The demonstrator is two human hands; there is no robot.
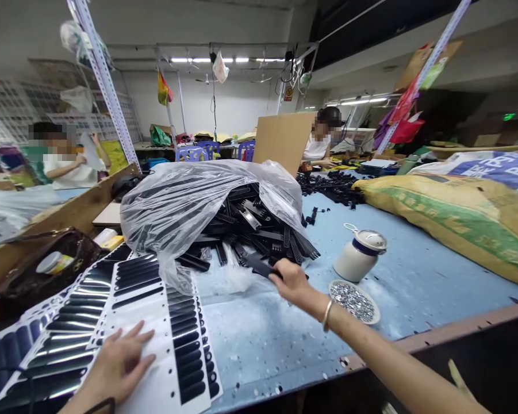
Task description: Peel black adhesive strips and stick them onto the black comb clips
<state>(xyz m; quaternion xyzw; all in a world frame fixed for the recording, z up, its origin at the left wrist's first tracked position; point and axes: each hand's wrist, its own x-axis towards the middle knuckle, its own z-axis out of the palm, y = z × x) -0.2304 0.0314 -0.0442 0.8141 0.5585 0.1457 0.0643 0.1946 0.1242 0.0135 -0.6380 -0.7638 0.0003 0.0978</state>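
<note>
My left hand [123,362] lies with fingers spread on a white backing sheet [140,313] that carries rounded black stickers [138,270] near its top. Out in front, my right hand [295,284] has its fingers closed round a long black plastic piece [259,265]. That piece reaches toward a heap of similar black plastic pieces [259,221], some with comb-like ends, spilling from a clear plastic bag [176,198]. Whether its far end touches the heap I cannot tell. More sticker sheets [64,333] lie fanned out beneath and left of my left hand.
A white lidded jar [357,261] and a dish of small shiny metal parts [353,300] stand right of my right hand. A yellow sack [452,213] lies on the right. A brown bag [64,253] sits at left. Two people work beyond, near a cardboard sheet [280,141].
</note>
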